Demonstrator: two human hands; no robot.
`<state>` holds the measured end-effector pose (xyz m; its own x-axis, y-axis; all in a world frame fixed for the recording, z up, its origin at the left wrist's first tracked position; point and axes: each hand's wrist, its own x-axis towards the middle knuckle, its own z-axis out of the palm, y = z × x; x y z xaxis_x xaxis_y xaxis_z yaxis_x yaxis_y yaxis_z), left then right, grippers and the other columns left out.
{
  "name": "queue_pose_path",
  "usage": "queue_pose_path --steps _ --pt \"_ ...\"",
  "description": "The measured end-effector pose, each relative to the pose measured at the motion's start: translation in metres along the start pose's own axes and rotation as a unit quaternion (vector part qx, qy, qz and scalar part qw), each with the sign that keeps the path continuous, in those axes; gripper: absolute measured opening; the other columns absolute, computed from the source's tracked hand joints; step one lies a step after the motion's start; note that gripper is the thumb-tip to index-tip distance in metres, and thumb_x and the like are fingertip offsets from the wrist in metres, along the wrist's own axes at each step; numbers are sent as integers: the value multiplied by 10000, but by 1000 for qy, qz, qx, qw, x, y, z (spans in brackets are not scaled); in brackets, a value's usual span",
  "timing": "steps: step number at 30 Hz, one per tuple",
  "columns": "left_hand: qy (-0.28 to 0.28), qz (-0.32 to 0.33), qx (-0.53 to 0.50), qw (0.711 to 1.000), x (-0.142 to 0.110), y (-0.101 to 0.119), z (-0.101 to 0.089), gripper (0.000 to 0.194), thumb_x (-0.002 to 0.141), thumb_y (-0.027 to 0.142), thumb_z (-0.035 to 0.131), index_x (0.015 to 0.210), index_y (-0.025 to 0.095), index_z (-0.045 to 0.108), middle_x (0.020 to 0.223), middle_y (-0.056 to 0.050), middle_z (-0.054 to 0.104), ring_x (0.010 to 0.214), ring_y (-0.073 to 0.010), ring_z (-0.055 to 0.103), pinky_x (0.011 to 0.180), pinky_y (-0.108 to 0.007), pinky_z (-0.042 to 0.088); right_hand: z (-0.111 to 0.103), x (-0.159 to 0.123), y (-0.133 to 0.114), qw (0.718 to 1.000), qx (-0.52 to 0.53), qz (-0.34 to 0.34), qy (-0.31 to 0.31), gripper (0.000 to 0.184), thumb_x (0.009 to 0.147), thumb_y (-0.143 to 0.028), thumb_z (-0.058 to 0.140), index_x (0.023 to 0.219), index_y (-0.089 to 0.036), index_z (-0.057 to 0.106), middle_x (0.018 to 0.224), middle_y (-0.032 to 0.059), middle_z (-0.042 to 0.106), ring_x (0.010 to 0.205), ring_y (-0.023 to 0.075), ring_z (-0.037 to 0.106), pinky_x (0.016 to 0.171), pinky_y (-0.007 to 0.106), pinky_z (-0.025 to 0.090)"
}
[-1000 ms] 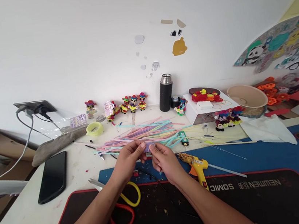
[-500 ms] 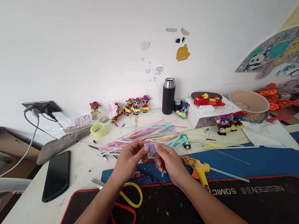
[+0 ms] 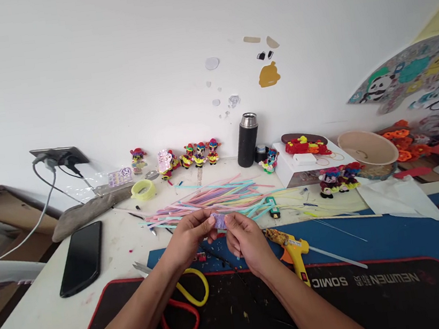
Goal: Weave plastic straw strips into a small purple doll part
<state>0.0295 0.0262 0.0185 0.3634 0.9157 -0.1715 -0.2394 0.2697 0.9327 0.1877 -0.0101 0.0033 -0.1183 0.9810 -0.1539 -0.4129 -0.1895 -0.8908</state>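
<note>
A small purple fuzzy piece [image 3: 219, 220], apparently bent from pipe cleaner, is pinched between my two hands above the blue mat. My left hand [image 3: 193, 234] grips its left end with thumb and fingers. On its right end, my right hand [image 3: 246, 236] closes with thumb and forefinger. Just behind the hands lies a loose heap of pastel pipe cleaners [image 3: 211, 198]. Scissors [image 3: 190, 327] with one red and one yellow handle lie beneath my left forearm, which covers part of them. To the right of my right hand rests a yellow glue gun [image 3: 296, 254] with a glue stick in it.
A black phone [image 3: 81, 258] lies at left, near a roll of yellow tape [image 3: 142, 190]. Several small figures [image 3: 201, 155] stand along the wall beside a black flask [image 3: 247, 140]. A white box [image 3: 304, 167] and a beige bowl [image 3: 368, 149] are at right. A black desk mat [image 3: 343, 304] lies in front.
Both hands, still pinching the purple piece, have shifted slightly to the left in view. The piece looks a little more tilted and partly covered by the fingers.
</note>
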Motion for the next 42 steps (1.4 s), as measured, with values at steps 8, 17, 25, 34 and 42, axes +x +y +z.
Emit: queue_pose_path --steps 8,17,25,34,42 --pt "-1 -14 -41 999 -3 2 2 417 680 461 945 892 143 779 609 -13 656 546 -123 561 530 -230 409 2 -2 -1 1000 26 -6 -16 474 868 -639 737 795 -213 544 428 -133 359 315 49 283 350 189 200" --pt "10 6 -10 1000 0 -1 6 395 735 484 904 848 137 754 635 -11 643 594 -125 553 570 -237 412 0 1 2 999 38 18 -7 490 862 -647 738 783 -207 539 436 -127 370 321 45 281 348 187 183" --pt "9 45 33 998 -2 5 9 458 738 517 887 963 148 737 756 -11 656 689 -147 553 647 -261 431 -3 3 0 999 26 40 -1 499 841 -669 740 824 -193 587 469 -108 416 329 55 334 337 187 160" --pt "40 69 141 987 -2 6 9 383 749 456 866 947 163 717 889 -40 716 821 -195 633 745 -294 489 1 0 -1 999 5 50 0 498 829 -680 736 881 -201 611 463 -99 456 345 64 328 336 182 185" --pt "40 66 145 986 -1 8 6 398 730 466 885 930 156 735 820 -23 709 709 -158 599 648 -266 492 -2 2 1 999 5 36 4 500 836 -671 735 780 -199 580 422 -105 411 328 63 334 336 186 188"
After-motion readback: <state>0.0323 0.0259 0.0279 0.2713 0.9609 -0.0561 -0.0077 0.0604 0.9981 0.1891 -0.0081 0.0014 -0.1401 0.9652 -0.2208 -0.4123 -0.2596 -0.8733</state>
